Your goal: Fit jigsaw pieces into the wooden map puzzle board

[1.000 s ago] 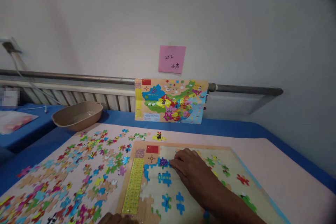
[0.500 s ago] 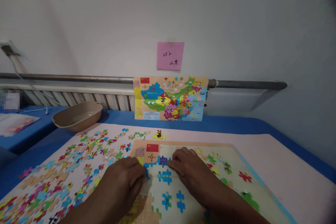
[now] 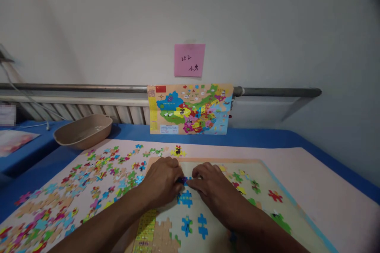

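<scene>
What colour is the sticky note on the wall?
Pink, with dark handwriting; the sticky note shows best in the head view.

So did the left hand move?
Yes. The left hand came up from the near edge onto the puzzle board, meeting the right hand at the purple piece.

Dim, soft indoor light, murky shadow toward darkened, wide-angle-bent corners, slight blur at the edges.

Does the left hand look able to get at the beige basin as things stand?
Probably yes: the left hand rests on the puzzle board, and only flat loose puzzle pieces lie between it and the beige basin.
</scene>
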The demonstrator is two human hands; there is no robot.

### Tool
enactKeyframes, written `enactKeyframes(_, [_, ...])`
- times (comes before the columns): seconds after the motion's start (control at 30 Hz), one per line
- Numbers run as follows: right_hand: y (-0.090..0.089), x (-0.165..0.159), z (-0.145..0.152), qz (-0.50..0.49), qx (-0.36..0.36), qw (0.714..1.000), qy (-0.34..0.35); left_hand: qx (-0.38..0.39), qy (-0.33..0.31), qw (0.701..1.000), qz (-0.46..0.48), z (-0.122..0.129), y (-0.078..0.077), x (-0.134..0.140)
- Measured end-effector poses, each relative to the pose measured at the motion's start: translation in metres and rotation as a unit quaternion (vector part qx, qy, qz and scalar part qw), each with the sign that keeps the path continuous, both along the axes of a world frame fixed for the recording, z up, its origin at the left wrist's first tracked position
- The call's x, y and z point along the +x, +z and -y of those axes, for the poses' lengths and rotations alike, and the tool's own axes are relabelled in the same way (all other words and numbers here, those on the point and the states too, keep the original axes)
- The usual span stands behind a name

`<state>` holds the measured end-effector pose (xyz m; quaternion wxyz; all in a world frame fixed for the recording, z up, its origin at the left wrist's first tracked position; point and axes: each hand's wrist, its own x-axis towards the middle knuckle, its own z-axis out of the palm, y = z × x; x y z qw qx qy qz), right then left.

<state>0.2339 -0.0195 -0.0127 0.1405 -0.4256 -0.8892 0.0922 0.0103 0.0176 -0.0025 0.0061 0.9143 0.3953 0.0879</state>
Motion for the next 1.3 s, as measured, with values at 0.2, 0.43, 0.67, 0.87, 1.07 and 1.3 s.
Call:
enactKeyframes(0.2, [0.004, 0.000, 0.000, -0.003, -0.007, 1.000, 0.011, 0.007, -0.006, 0.999, -0.039, 0.000, 0.002, 0.005])
enactKeyframes(0.43, [0.005, 0.000, 0.000, 0.004, -0.001, 1.000, 0.013, 0.030, -0.036, 0.997, -0.063, 0.002, -0.002, 0.005])
enactKeyframes(0.67, [0.006, 0.000, 0.001, 0.004, -0.004, 1.000, 0.015, 0.030, -0.029, 0.998, -0.056, 0.002, -0.001, 0.004])
enactKeyframes(0.87, [0.003, 0.002, 0.000, -0.003, -0.002, 1.000, 0.023, 0.045, -0.042, 0.997, -0.054, 0.000, -0.003, 0.004])
enactKeyframes(1.07, [0.001, 0.003, -0.001, -0.010, 0.010, 1.000, 0.028, 0.119, -0.086, 0.989, -0.034, -0.002, -0.016, -0.001])
enactKeyframes(1.3, [0.000, 0.003, -0.001, -0.016, 0.016, 0.999, 0.027, 0.091, -0.071, 0.993, -0.021, -0.002, -0.014, 0.002])
